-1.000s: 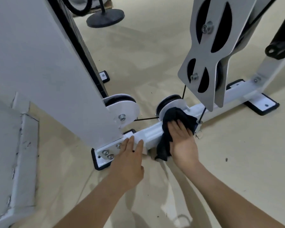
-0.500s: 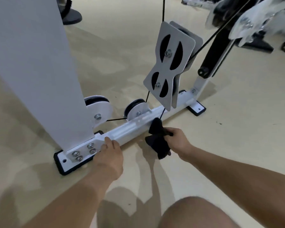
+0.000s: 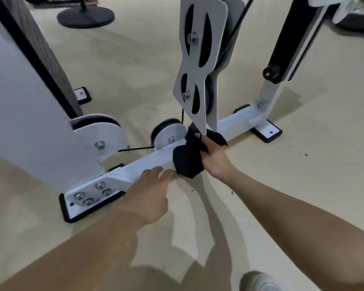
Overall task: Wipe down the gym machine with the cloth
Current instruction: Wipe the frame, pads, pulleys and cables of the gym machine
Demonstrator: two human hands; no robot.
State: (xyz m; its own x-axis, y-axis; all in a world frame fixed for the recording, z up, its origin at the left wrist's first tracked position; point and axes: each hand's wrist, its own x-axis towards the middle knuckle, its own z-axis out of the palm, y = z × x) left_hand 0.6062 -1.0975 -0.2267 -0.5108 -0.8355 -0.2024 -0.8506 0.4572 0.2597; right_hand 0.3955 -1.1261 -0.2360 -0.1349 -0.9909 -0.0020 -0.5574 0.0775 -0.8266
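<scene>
Here, cloth on machine rail

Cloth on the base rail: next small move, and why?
Probably slide the black cloth along the base rail toward the far foot: the right hand grips it draped over the rail, the left hand rests on the near stretch, blocking that way.

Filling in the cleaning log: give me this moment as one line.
phase: wiping | right hand: grips black cloth on white base rail | left hand: open, rests on rail
</scene>
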